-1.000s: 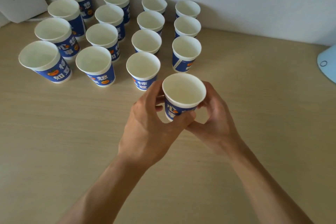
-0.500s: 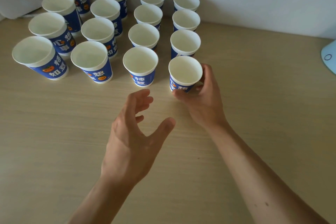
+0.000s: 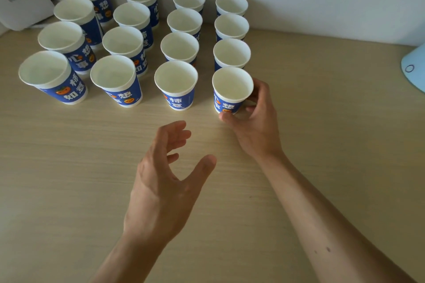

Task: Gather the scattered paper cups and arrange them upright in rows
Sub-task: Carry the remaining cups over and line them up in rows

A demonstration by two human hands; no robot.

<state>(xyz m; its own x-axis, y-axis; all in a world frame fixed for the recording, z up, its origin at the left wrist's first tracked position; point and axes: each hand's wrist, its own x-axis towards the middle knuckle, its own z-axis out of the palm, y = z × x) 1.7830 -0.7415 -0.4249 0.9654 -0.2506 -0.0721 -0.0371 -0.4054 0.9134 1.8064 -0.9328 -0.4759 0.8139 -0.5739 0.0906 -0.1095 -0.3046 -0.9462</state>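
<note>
Wooden tabletop [image 3: 69, 167] — right hand [image 3: 255, 126] grips the front-right cup [image 3: 227, 101], lettered "想" — left hand [image 3: 165, 181] spread, holding nothing.

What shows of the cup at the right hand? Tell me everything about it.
The paper cup is white inside and at the rim, with a blue printed wrap bearing white characters and an orange fruit. Empty and upright, it stands on the wooden table at the near end of the rightmost column. The right hand holds it, thumb at its base, fingers curled round its right side.
</note>
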